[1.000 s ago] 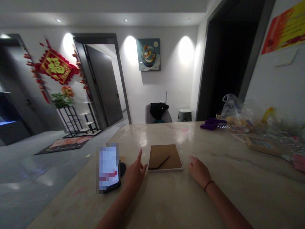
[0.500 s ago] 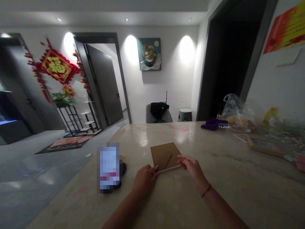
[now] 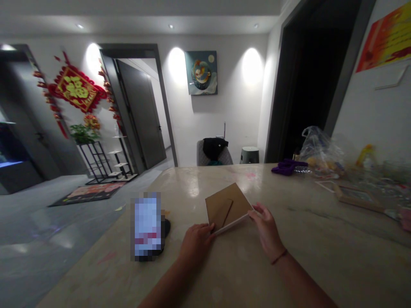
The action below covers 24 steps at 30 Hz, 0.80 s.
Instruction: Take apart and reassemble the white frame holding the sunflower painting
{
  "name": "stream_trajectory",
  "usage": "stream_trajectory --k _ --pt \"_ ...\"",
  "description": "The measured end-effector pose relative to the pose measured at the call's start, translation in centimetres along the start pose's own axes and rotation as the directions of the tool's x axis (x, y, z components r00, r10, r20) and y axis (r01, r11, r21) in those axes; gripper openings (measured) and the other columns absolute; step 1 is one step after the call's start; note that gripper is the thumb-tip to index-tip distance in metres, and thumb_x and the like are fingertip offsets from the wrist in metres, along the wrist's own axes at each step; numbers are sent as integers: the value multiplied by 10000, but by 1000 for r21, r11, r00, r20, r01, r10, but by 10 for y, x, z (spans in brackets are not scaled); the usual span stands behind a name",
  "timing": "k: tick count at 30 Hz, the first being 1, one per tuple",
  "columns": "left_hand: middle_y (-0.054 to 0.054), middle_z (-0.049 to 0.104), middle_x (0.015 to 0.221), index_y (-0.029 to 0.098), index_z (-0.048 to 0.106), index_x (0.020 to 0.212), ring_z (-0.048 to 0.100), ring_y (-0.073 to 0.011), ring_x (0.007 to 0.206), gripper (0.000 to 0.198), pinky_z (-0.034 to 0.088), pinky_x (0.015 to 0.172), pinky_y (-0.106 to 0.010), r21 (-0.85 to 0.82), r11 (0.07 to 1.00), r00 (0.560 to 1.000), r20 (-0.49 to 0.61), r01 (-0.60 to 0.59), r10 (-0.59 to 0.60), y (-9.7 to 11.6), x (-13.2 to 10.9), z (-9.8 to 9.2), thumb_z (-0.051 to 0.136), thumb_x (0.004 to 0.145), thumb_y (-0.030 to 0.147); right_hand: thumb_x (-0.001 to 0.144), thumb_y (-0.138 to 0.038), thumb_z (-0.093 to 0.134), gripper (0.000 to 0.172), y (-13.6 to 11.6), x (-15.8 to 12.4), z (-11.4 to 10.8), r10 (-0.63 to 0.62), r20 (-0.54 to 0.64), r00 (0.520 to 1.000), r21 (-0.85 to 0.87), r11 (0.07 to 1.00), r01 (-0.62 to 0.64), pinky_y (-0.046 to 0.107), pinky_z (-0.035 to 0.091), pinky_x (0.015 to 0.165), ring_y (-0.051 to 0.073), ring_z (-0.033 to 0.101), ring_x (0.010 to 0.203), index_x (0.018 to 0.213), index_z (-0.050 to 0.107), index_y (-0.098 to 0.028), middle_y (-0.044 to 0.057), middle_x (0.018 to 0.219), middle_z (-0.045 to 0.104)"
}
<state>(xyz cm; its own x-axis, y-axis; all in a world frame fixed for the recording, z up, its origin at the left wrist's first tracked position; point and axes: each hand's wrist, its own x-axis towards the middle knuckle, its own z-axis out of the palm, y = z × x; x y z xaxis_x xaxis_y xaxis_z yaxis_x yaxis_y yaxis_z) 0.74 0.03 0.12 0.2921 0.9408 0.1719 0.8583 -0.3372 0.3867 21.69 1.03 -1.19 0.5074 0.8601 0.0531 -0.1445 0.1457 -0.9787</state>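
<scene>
In the head view, the brown-backed picture frame (image 3: 224, 207) has just swung askew, and it is now gripped between the left hand (image 3: 195, 244) at its near-left edge and the right hand (image 3: 266, 226) at its right corner, at twelve o'clock on the stone tabletop (image 3: 180, 179). There are two hands and one held frame. A second picture frame (image 3: 356, 196) lies at two o'clock, with one plastic bag (image 3: 321, 149) near it, and one pixelated phone (image 3: 147, 226) lies at ten o'clock.
</scene>
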Motion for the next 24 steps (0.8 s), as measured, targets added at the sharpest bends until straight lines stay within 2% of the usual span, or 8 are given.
stream_trajectory --k 3,7,12,14,16,18,20,24 --pt "-42 626 1107 262 588 1117 549 -185 1016 355 380 907 -296 -49 996 997 10 -81 82 4 -3 2 486 786 344 534 -378 666 408 -3 -5 4 -3 70 998 135 991 -6 288 486 698 166 590 739 857 526 -173 10 790 601" --pt "-47 607 1132 273 548 1162 537 -194 1038 392 384 921 -328 -58 987 989 -3 -148 148 6 -5 4 496 781 352 627 -457 609 309 1 -16 12 -65 235 970 37 998 58 304 497 622 165 577 636 722 500 -184 -5 645 570" --pt "-57 591 1156 293 564 1135 512 -234 1072 422 350 949 -420 -39 985 985 -51 -167 165 9 -8 4 422 797 502 767 -419 481 333 2 -29 18 -257 299 919 -157 937 313 312 492 668 180 604 718 991 502 -174 40 768 618" --pt "-63 583 1170 277 561 1139 491 -241 1099 457 318 972 -427 -121 985 991 -63 -124 117 11 -9 2 395 796 531 802 -378 441 371 0 -32 17 -379 280 882 -239 862 447 312 482 729 179 600 796 1113 478 -177 62 871 617" --pt "-72 571 1187 249 533 1170 487 -237 1109 521 312 977 -408 -310 950 998 -66 -33 13 12 -8 1 355 795 564 821 -338 420 390 -3 -34 15 -478 311 821 -300 771 562 301 476 754 171 587 834 1184 453 -199 68 942 594" --pt "-87 561 1199 220 470 1227 514 -231 1081 609 341 952 -391 -563 824 994 -29 68 -102 11 -5 1 286 793 606 839 -301 395 397 -6 -35 14 -528 374 763 -338 688 642 286 479 735 161 577 818 1228 423 -227 59 937 573" --pt "-114 555 1203 188 383 1288 550 -233 1037 707 371 918 -392 -769 622 983 47 149 -177 9 0 1 227 777 650 854 -272 367 411 -8 -37 15 -543 426 723 -359 632 687 280 482 715 158 569 804 1264 384 -253 51 915 559" --pt "-162 555 1194 166 268 1347 592 -254 978 833 388 888 -421 -915 293 955 230 278 -189 7 7 -1 217 725 719 861 -250 354 436 -7 -42 18 -537 506 675 -393 553 734 316 471 774 180 550 887 1297 347 -259 62 962 553"
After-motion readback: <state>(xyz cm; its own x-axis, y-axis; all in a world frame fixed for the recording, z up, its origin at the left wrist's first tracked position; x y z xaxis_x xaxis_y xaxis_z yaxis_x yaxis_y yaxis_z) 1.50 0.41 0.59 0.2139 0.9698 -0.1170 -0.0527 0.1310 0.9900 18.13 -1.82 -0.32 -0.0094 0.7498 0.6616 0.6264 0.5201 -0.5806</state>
